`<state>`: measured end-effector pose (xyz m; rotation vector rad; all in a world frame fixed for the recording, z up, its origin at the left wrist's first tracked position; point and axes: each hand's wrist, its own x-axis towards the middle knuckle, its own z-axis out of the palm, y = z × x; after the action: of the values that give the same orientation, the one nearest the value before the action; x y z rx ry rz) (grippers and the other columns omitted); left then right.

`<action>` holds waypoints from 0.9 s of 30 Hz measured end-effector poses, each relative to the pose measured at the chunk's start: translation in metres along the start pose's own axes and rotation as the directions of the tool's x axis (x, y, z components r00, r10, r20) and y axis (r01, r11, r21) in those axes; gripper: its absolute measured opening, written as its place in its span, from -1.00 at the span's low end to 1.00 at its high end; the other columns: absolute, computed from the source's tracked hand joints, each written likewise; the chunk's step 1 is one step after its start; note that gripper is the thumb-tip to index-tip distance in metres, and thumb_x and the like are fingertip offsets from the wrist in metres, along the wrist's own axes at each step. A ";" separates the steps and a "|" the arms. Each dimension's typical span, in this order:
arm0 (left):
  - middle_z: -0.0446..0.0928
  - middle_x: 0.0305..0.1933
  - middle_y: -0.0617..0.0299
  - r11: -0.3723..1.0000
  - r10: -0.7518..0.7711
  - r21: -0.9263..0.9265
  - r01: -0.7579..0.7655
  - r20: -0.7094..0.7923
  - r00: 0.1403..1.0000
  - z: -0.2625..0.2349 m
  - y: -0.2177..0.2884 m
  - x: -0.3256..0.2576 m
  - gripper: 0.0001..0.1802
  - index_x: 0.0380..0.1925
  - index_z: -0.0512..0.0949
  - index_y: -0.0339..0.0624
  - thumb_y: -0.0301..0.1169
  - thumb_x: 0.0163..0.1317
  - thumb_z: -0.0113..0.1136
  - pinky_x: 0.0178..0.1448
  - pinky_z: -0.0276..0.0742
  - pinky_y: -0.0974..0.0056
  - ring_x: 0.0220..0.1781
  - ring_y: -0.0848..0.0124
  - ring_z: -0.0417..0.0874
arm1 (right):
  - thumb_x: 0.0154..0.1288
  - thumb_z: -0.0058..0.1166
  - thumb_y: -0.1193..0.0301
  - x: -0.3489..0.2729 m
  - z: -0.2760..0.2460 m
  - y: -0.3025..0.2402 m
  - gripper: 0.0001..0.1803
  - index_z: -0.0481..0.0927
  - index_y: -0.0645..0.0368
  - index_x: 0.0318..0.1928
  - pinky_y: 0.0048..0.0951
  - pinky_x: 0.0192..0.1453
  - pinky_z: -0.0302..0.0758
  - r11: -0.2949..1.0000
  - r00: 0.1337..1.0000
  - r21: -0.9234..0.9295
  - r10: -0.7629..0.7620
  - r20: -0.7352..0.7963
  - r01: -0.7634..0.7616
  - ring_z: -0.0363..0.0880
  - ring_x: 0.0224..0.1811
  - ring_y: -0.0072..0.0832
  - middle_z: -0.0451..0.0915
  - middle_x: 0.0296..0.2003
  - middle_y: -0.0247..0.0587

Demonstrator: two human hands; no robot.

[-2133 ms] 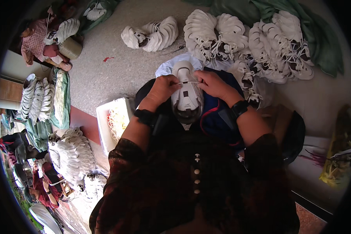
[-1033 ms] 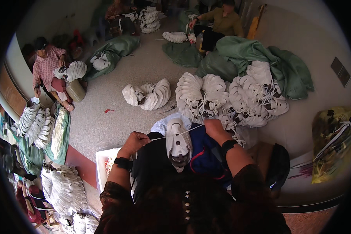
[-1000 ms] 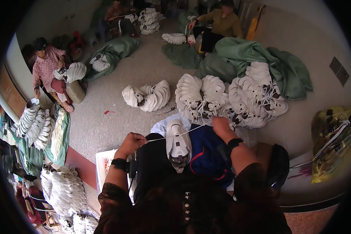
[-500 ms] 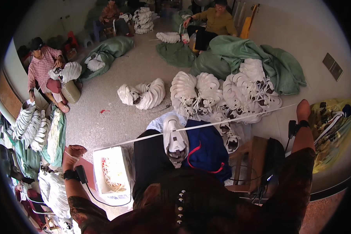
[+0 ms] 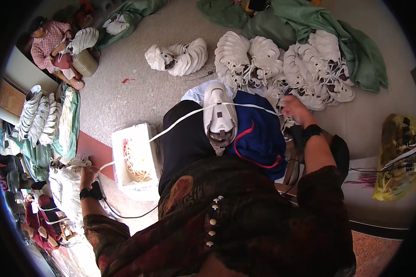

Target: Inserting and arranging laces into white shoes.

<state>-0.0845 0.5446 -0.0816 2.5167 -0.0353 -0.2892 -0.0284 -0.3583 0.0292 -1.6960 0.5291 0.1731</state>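
L-hand grip looks closed on one end of a white lace, out past the L edge of the lap, on the outer side of the white box w/ its loose laces. R-hand grip is up, fingers loosely curved, just beside the lace's other end; can't tell if it's holding it. White shoe upper lies toe-out nr the far edge of the lap, b/w the black trouser leg & the blue cloth. Lace runs across it nr the toe end of its opening; too small to tell which holes, if any, it's in. Lace bows, so it's not taut.

To do this well, IMO: even up L & R lengths, pull low & equal both sides so the upper doesn't skid, lay lace flat w/ no twist. Mind the box rim: L run seems to cross it, could snag.
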 end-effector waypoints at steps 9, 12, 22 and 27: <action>0.30 -0.69 0.46 0.522 -0.247 -0.785 0.333 0.234 0.940 0.149 0.279 0.099 -0.90 -0.49 0.53 -0.13 -0.37 0.12 0.19 -0.61 0.17 0.52 -0.67 0.66 0.26 | -0.02 0.10 0.50 0.026 0.144 -0.011 -0.86 0.48 0.29 -0.61 -0.57 -0.50 0.29 0.822 0.823 -0.219 -0.428 0.374 0.527 0.37 -0.59 -0.62 0.44 -0.68 -0.38; 0.44 -0.58 0.40 0.395 -0.026 -0.884 0.251 0.262 0.965 0.158 0.354 0.114 -0.88 -0.46 0.55 -0.16 -0.37 0.16 0.18 -0.53 0.24 0.56 -0.59 0.64 0.36 | -0.03 0.12 0.50 0.029 0.156 -0.005 -0.86 0.49 0.33 -0.60 -0.56 -0.50 0.28 0.775 0.793 -0.200 -0.541 0.278 0.599 0.33 -0.61 -0.64 0.42 -0.71 -0.39; 0.51 -0.56 0.34 0.564 0.064 -0.800 0.204 0.289 0.955 0.153 0.440 0.115 -0.90 -0.32 0.52 -0.16 -0.40 0.19 0.12 -0.55 0.26 0.56 -0.61 0.63 0.42 | 0.04 0.11 0.56 0.031 0.172 0.007 -0.80 0.41 0.26 -0.65 -0.59 -0.57 0.22 0.892 0.899 0.161 -0.435 0.056 0.422 0.25 -0.64 -0.73 0.43 -0.71 -0.37; 0.50 -0.56 0.36 0.557 0.019 -0.807 0.194 0.246 0.969 0.159 0.438 0.113 -0.91 -0.33 0.52 -0.15 -0.40 0.19 0.12 -0.56 0.21 0.57 -0.62 0.65 0.38 | -0.02 0.14 0.57 0.036 0.170 0.016 -0.84 0.43 0.27 -0.63 -0.52 -0.54 0.26 0.870 0.868 0.059 -0.493 0.054 0.490 0.25 -0.67 -0.59 0.44 -0.71 -0.28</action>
<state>0.0096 0.0849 0.0192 1.5101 0.1178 -0.5001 0.0268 -0.2046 -0.0337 -1.7207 0.0351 -0.1515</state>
